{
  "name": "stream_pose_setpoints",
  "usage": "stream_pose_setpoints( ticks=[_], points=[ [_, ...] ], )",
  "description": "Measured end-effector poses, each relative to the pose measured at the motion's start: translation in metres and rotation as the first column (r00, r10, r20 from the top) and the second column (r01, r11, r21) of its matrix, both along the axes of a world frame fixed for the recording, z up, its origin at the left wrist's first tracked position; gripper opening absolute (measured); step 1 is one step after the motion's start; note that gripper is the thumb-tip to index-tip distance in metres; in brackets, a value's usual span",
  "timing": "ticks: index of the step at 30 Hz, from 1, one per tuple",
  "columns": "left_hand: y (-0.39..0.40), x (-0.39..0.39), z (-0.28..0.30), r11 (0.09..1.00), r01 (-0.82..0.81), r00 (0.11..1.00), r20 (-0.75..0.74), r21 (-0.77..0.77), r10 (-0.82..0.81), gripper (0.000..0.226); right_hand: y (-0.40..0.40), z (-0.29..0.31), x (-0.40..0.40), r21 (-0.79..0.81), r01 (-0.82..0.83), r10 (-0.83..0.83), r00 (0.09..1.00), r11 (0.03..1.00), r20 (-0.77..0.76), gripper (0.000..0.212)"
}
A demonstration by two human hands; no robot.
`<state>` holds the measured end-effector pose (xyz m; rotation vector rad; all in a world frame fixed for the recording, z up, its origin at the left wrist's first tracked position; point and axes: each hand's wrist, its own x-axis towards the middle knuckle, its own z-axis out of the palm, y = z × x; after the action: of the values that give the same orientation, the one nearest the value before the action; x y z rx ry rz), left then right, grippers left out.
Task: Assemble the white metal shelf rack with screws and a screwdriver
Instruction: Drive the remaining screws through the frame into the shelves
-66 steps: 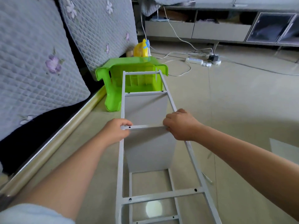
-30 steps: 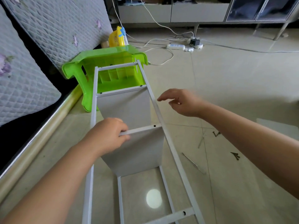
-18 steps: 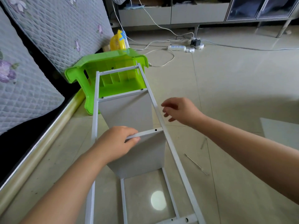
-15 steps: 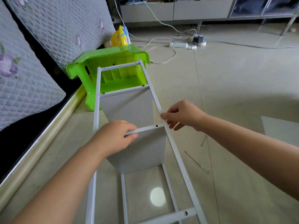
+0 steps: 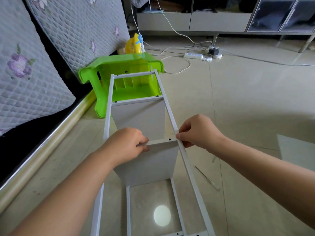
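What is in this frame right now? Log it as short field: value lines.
Rack: white metal frame lying on the floor
Left hand: grips the edge of the near shelf panel
Right hand: fingers pinch the right rail beside an empty screw hole
Behind rack: tipped green stool
Floor right: thin metal rod

The rack [image 5: 172, 120] runs off the bottom edge, so its near end is out of view. The left hand [image 5: 127, 145] covers the left end of the shelf [image 5: 150, 160] and the rail there. What the right hand [image 5: 198, 131] pinches (if anything) is too small to tell.
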<state>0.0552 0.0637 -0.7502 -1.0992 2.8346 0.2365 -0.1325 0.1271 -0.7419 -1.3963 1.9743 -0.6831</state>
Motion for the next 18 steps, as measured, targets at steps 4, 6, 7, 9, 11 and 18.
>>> stream_pose_setpoints(
  ticks=[4, 6, 7, 9, 11, 18],
  points=[
    [0.003, 0.003, -0.001, 1.0, -0.003, 0.999, -0.05, 0.024, 0.004, 0.043, 0.003, 0.003, 0.006, -0.027, -0.029, 0.025, 0.991, 0.999, -0.132, 0.017],
    [0.004, 0.004, -0.003, 1.0, -0.008, 0.998, -0.07, 0.022, 0.009, 0.032, 0.003, 0.003, 0.008, -0.024, -0.025, 0.02, 0.986, 0.999, -0.163, 0.016],
    [0.005, 0.003, -0.003, 1.0, -0.006, 0.997, -0.071, 0.016, 0.007, 0.03, 0.003, 0.003, 0.009, -0.023, -0.026, 0.021, 0.983, 0.999, -0.185, 0.016],
    [0.004, 0.004, -0.006, 1.0, -0.01, 0.997, -0.072, 0.012, 0.011, 0.031, 0.004, 0.003, 0.01, -0.023, -0.036, 0.03, 0.977, 0.999, -0.21, 0.017],
    [0.004, 0.006, -0.007, 0.999, -0.032, 0.997, -0.072, 0.029, 0.034, 0.044, 0.003, 0.004, 0.008, -0.01, -0.05, 0.048, 0.983, 0.999, -0.179, 0.02],
    [0.019, -0.021, -0.003, 0.973, -0.166, 0.926, -0.314, 0.157, 0.209, 0.061, -0.008, -0.007, -0.046, 0.018, 0.014, -0.012, 0.993, 1.0, -0.115, 0.027]
  ],
)
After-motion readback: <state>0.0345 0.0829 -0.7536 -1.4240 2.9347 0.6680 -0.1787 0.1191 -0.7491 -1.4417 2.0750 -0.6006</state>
